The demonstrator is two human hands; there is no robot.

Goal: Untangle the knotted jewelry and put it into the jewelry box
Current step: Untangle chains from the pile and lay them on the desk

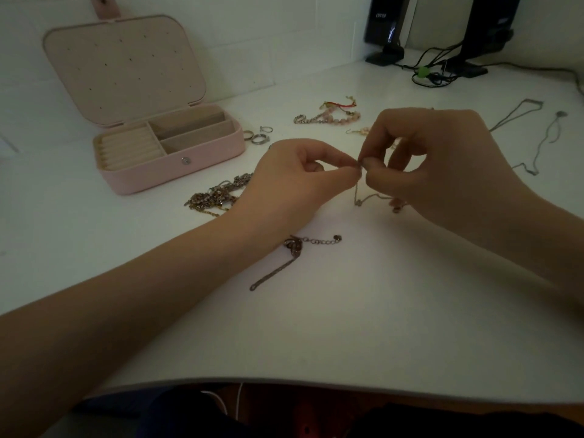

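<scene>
Both hands are raised just above the white desk (347, 327), fingertips meeting at centre frame. The left hand (294, 175) pinches one end of a thin silver chain (360, 197) between thumb and forefinger; the right hand (442, 156) pinches the same chain directly beside it, its other fingers curled. The pinch points touch or nearly touch. From there the chain hangs down in a short loop below the fingertips and runs back under the right hand, where its far end is hidden.

The pink jewelry box (170, 159) stands open to the left of the left hand, well apart from the held chain, lid propped upright, ring rolls and compartments exposed. Whether it holds anything cannot be told.

A tangled pile of gold-toned chains (218, 194) lies between the box and the left wrist. A dark bracelet with extender chain (297, 248) lies below the left hand. Three rings (257, 135) sit just right of the box. A pink beaded bracelet (328, 116) lies beyond the hands. Two fine necklaces (534, 137) lie at far right. Black speakers (392, 26) and cables stand at the rear.
</scene>
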